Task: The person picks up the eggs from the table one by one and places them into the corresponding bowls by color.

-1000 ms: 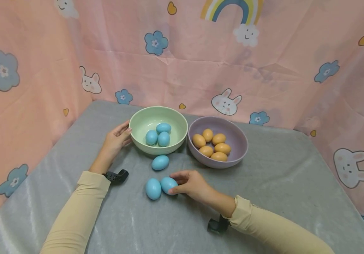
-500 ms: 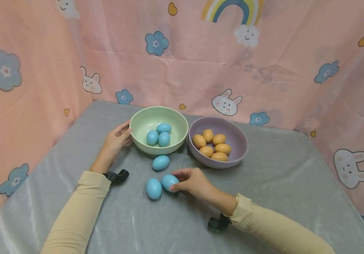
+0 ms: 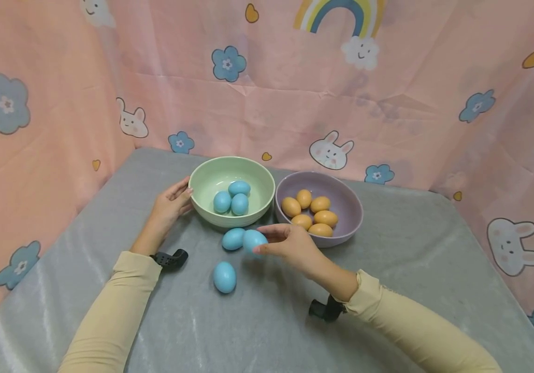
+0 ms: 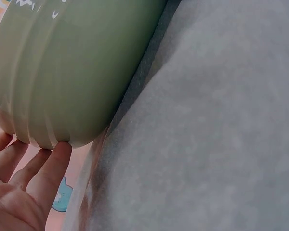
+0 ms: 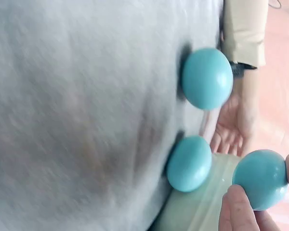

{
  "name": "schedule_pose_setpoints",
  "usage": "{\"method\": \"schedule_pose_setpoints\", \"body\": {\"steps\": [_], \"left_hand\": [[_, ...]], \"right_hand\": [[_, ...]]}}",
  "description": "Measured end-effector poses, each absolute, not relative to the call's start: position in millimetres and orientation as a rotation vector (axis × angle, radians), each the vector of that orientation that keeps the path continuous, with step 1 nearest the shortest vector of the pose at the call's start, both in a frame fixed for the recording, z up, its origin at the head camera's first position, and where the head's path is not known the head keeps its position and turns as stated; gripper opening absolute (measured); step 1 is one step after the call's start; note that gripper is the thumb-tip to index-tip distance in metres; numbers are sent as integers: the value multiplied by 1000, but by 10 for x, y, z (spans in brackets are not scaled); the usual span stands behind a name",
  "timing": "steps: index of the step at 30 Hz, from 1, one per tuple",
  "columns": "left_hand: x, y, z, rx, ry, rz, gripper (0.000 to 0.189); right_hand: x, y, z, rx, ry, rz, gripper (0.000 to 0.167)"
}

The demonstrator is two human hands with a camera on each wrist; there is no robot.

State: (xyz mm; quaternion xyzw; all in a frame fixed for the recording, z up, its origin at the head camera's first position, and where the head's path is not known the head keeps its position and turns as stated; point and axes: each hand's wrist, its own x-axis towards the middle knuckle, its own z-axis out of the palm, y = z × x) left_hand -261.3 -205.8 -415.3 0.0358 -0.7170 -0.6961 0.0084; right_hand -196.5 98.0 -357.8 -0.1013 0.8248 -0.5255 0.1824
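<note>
My right hand (image 3: 294, 248) pinches a blue egg (image 3: 254, 242) between thumb and fingers, lifted off the cloth. In the right wrist view that held egg (image 5: 261, 179) appears at lower right. My left hand (image 3: 168, 210) touches the outer left side of a green bowl (image 3: 206, 207). Seen from the left wrist, its fairly straight fingers (image 4: 53, 173) press their tips on the bowl wall. Inside the bowl lie three blue eggs (image 3: 240, 204). A loose blue egg (image 3: 232, 239) lies just in front of the bowl, and another blue egg (image 3: 225, 277) lies nearer the front.
A purple bowl (image 3: 352, 207) with several orange-yellow eggs (image 3: 325, 218) stands to the right, close beside the green one. Grey cloth (image 3: 416, 259) covers the table. Pink printed curtains (image 3: 276, 114) rise behind and on both sides.
My right hand has lifted the blue egg off the cloth and moved it away from me, toward the bowls. My left hand stays against the green bowl.
</note>
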Motion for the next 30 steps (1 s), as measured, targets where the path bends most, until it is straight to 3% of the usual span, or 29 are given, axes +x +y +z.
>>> {"method": "schedule_pose_setpoints", "body": {"steps": [20,30], "left_hand": [[-2615,-2032,-4155,103,-2220,-2190,55],[-2600,-2043,-4152,102,-2230,-2182,54]], "right_hand": [[-2432,734,-3272,-240,2385,-1622,47],[-2684,619,-3272,-47,2327,-1690,47]]}}
